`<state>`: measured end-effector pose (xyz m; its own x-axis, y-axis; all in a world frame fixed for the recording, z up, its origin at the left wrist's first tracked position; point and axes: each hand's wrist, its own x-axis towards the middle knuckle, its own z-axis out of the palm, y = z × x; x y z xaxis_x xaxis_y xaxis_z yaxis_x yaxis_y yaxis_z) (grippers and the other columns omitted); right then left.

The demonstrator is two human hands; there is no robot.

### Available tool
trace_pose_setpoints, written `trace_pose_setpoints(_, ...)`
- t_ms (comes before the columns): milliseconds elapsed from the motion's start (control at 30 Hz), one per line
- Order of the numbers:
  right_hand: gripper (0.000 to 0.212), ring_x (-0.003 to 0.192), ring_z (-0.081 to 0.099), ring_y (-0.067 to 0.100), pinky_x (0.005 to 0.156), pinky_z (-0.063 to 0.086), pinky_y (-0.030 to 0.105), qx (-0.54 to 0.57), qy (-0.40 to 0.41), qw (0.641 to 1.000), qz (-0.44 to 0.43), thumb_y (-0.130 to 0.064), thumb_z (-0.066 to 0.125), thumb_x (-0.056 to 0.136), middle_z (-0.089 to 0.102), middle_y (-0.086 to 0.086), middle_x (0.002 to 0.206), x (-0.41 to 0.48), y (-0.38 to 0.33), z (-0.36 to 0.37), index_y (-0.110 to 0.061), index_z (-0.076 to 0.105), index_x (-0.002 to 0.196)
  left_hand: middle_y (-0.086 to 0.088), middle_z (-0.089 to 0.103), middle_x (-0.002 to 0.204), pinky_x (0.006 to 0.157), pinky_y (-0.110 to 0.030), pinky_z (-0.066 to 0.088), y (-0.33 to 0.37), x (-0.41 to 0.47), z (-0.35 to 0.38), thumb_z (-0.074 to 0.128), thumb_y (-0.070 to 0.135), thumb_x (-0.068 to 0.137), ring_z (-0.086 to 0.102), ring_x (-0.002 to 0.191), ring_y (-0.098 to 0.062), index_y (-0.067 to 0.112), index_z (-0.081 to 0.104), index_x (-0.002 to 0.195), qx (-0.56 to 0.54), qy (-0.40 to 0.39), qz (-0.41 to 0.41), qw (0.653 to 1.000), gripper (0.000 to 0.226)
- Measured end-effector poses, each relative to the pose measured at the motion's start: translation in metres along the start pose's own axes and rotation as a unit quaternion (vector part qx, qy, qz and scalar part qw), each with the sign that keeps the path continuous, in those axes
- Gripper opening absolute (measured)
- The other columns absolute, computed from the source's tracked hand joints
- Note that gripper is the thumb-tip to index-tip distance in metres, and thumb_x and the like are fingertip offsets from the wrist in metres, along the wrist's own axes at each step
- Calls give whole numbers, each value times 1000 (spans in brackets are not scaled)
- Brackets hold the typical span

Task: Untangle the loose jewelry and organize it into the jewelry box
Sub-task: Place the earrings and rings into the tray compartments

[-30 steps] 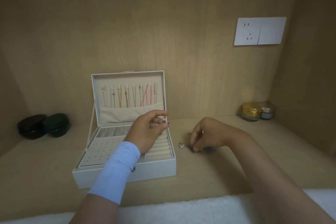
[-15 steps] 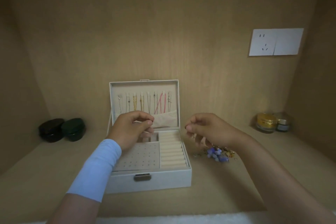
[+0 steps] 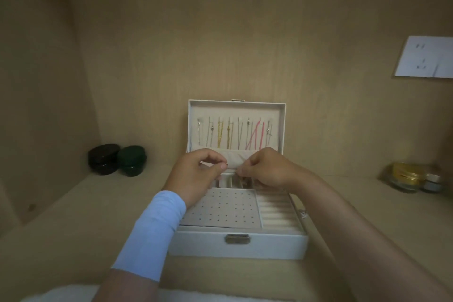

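Dim, warm light falls brightest on the back wall (image 3: 245,44) above the jewelry box (image 3: 201,243), the corners sinking into shadow. Wide-angle distortion bends the edges, and blur smears the wall socket (image 3: 426,57).

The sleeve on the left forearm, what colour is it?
The sleeve is plain light blue; the head view shows it clearly.

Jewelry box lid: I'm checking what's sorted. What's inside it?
A row of necklaces hangs inside the lid, some gold or pink, running into a pocket that hides their ends. The left hand and right hand cover part of it.
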<state>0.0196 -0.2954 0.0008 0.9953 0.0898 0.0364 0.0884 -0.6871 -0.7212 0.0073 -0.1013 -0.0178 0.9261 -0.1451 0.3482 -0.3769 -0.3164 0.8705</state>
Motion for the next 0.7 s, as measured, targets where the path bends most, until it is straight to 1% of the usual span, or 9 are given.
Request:
trace_pose_setpoints(100, 13, 62, 65, 2, 63, 47, 19, -32, 25, 999, -2, -28, 78, 84, 75, -5, 70, 4, 6, 7, -16, 81, 79, 1, 67, 72, 53, -17, 45, -2, 0, -1, 68, 11, 88, 57, 51, -4, 15, 72, 87, -3, -9, -8, 1000, 5)
trace_pose_setpoints(133, 13, 64, 66, 3, 64, 47, 19, -43, 36, 998, -3, -29, 78, 83, 75, -5, 70, 4, 6, 10, -18, 80, 77, -2, 66, 73, 52, -17, 44, -2, 0, -1, 67, 11, 88, 58, 51, -4, 14, 72, 89, -8, -11, -10, 1000, 5)
trace_pose_setpoints(267, 13, 61, 59, -2, 52, 38, 13, -115, 77, 990, -19, -27, 77, 83, 70, -10, 67, 4, 3, 10, -24, 76, 70, -1, 68, 72, 50, -16, 46, 2, -1, 1, 65, 12, 90, 59, 52, -5, 13, 70, 97, -29, -15, -24, 999, 8)
trace_pose_setpoints(333, 12, 64, 59, -4, 50, 37, 8, -127, 76, 989, -27, -22, 75, 83, 70, -10, 70, 5, 5, 7, -25, 76, 71, 0, 71, 75, 55, -21, 52, 3, -2, 2, 66, 13, 90, 63, 57, -8, 14, 69, 98, -38, -15, -31, 999, 9)
trace_pose_setpoints(400, 9, 68, 61, -3, 54, 40, 10, -132, 66, 989, -28, -23, 75, 83, 73, -8, 73, 7, 10, 5, -22, 80, 75, 0, 73, 78, 66, -30, 56, 3, -3, 4, 66, 14, 90, 64, 60, -11, 13, 70, 98, -39, -19, -37, 998, 9)
trace_pose_setpoints(467, 9, 70, 60, -1, 57, 41, 12, -141, 63, 988, -25, -23, 74, 85, 72, -8, 75, 8, 16, 1, -20, 80, 80, 4, 71, 73, 69, -29, 57, 3, -3, 6, 66, 14, 90, 64, 59, -9, 12, 71, 97, -42, -23, -42, 998, 9)
trace_pose_setpoints(600, 10, 72, 61, -7, 66, 42, 14, -74, 86, 990, -83, -18, 69, 91, 68, -15, 82, 4, 12, -10, -21, 77, 85, 3, 74, 78, 70, -30, 57, 6, -3, 10, 64, 14, 91, 65, 61, -12, 14, 73, 93, -41, -16, -52, 998, 9)
trace_pose_setpoints(633, 10, 65, 60, -8, 66, 42, 14, -37, 86, 990, -107, -16, 69, 92, 69, -13, 84, 0, 7, -14, -22, 75, 87, 2, 74, 80, 65, -28, 57, 7, -3, 12, 65, 13, 91, 64, 61, -13, 14, 74, 92, -43, -15, -56, 997, 9)
trace_pose_setpoints(700, 10, 52, 56, -2, 57, 45, 15, 32, 46, 987, -148, -11, 71, 90, 71, -4, 91, -12, -6, -21, -21, 75, 91, -1, 75, 79, 52, -21, 50, 11, -3, 15, 65, 16, 91, 63, 59, -12, 14, 74, 92, -49, -11, -67, 996, 9)
